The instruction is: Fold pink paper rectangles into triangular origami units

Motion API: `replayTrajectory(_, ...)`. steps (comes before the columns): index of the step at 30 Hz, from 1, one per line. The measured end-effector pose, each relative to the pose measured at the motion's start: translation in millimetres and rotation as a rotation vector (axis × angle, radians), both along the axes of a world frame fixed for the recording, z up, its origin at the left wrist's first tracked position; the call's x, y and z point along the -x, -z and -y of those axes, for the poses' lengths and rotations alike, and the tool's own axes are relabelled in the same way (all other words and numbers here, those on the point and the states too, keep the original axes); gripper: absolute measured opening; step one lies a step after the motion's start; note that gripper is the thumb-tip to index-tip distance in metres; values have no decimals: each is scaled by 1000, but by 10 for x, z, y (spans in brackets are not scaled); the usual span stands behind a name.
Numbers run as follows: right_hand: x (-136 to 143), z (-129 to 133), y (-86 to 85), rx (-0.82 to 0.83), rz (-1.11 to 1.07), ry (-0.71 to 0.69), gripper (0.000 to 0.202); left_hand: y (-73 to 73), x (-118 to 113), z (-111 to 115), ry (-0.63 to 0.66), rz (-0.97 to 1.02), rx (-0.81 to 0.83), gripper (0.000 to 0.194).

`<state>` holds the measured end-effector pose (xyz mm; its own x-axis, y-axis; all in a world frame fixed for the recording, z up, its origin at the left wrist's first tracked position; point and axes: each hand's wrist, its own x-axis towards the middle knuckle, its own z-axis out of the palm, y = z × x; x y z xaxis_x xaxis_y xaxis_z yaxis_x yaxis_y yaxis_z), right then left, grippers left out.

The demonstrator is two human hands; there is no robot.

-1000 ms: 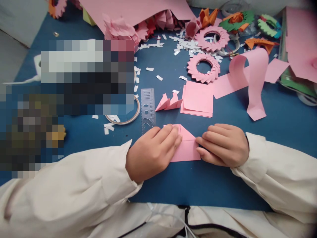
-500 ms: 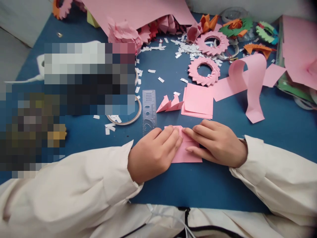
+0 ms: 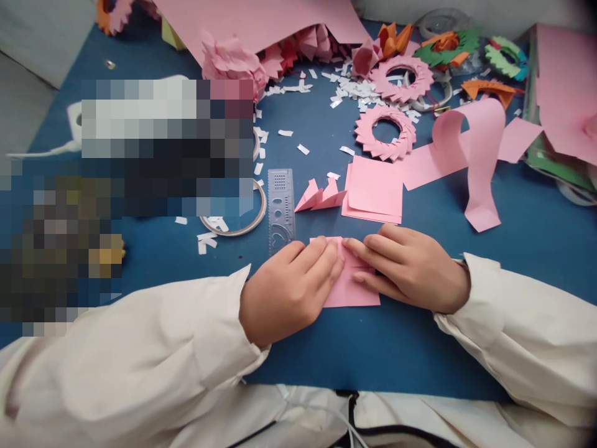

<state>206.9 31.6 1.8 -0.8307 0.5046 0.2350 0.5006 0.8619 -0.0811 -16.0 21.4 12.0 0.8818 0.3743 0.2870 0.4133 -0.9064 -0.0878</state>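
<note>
A square of pink paper (image 3: pixel 352 295) with crease lines lies on the blue table under both hands. My left hand (image 3: pixel 293 283) covers its left part, fingers closed together and bent down onto it; the thumb is hidden. My right hand (image 3: pixel 405 264) rests over the paper's right side, open, with fingers stretched toward the upper middle and one digit apart below them. Just beyond are a stack of pink paper squares (image 3: pixel 375 190) and small folded pink pieces (image 3: pixel 321 196). A clear plastic ruler (image 3: pixel 282 208) lies beyond my left hand.
Folded pink paper rings (image 3: pixel 368 146) and scattered white paper bits (image 3: pixel 357 90) lie farther back. A curled pink strip (image 3: pixel 485 162) stands at the right. A tape roll (image 3: pixel 262 214) is left of the ruler, beside a blurred-out area. A large pink sheet (image 3: pixel 261 22) covers the back.
My right hand's wrist and sleeve have shifted very slightly to the right. My left hand and the paper stay nearly in place.
</note>
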Motion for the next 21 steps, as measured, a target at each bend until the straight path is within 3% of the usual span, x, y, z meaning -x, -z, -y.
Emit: replayTrajectory(21, -19, 53, -51, -166, -136, -42, 8, -10, -16, 6, 2, 1, 20, 26)
